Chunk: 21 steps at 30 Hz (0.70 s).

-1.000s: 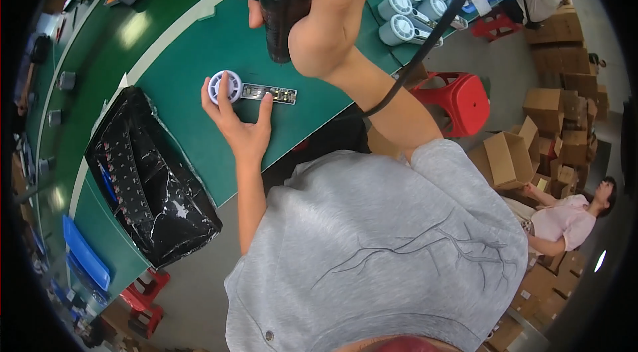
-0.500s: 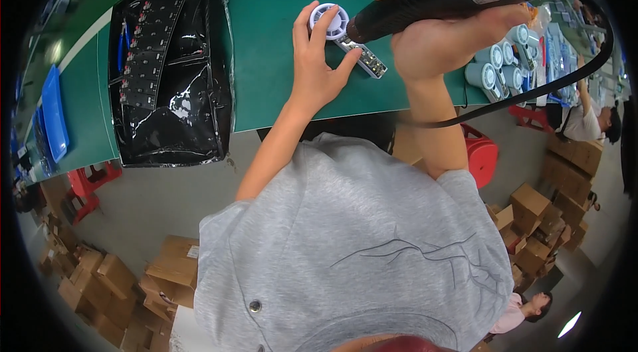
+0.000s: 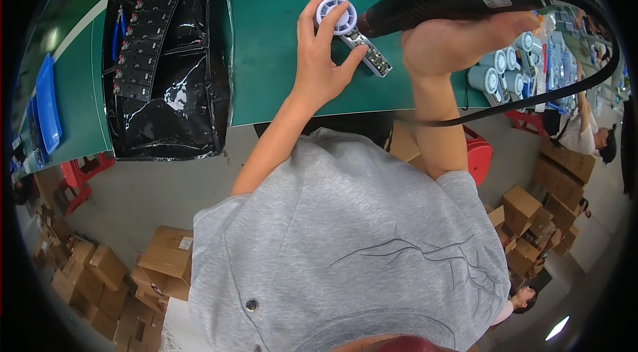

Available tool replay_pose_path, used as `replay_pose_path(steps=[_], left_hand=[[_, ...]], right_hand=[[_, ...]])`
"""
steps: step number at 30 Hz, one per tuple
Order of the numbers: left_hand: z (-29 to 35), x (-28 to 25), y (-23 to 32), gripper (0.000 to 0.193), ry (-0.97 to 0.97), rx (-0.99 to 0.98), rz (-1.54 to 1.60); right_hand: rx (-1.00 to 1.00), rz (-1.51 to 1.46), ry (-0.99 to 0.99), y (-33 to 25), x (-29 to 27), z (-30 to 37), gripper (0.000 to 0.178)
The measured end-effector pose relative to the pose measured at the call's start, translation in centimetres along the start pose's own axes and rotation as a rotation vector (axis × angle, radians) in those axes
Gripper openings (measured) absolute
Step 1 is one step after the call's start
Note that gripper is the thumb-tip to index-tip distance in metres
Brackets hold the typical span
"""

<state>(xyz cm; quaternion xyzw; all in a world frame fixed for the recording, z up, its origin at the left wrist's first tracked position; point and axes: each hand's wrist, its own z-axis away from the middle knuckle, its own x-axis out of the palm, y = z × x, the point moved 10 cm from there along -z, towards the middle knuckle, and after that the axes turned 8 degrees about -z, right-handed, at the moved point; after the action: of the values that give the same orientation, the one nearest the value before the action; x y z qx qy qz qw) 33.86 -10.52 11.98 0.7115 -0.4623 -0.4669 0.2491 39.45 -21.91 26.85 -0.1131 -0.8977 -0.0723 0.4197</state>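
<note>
My left hand pins a small handheld fan to the green table, fingers over its round white grille and thumb by the handle. The fan's handle is uncovered, so a circuit board with small parts shows. A thick black electric screwdriver is gripped in my right hand, lying almost level. Its narrow tip end points at the place where grille and handle meet; whether the bit touches there I cannot tell.
On the left lies a black plastic-wrapped tray bearing a strip of dark parts. Beyond it is a blue bin. Several light-blue fan bodies stand at right, near the screwdriver's black cable. Red stools and cardboard boxes occupy the floor.
Both hands, the fan and the screwdriver have shifted slightly right together. The whole view has also moved a little. Both grips stay the same.
</note>
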Motion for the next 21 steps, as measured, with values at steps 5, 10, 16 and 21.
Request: replay_pose_path(steps=[5, 10, 16, 21], left_hand=[[0.0, 0.1, 0.0, 0.077, 0.003, 0.003, -0.001], [0.0, 0.0, 0.1, 0.078, 0.005, 0.006, -0.004], [0.2, -1.3, 1.0, 0.057, 0.109, 0.053, -0.120], [0.7, -2.9, 1.5, 0.028, 0.263, 0.086, -0.141]], right_hand=[[-0.017, 0.074, -0.035, -0.6, 0.0, 0.1, 0.088], [-0.036, 0.067, -0.022, -0.5, 0.4, -0.1, 0.088], [-0.014, -0.039, 0.029, -1.3, 1.3, 0.1, 0.089], [-0.035, 0.314, 0.174, -3.6, 1.8, 0.3, 0.087]])
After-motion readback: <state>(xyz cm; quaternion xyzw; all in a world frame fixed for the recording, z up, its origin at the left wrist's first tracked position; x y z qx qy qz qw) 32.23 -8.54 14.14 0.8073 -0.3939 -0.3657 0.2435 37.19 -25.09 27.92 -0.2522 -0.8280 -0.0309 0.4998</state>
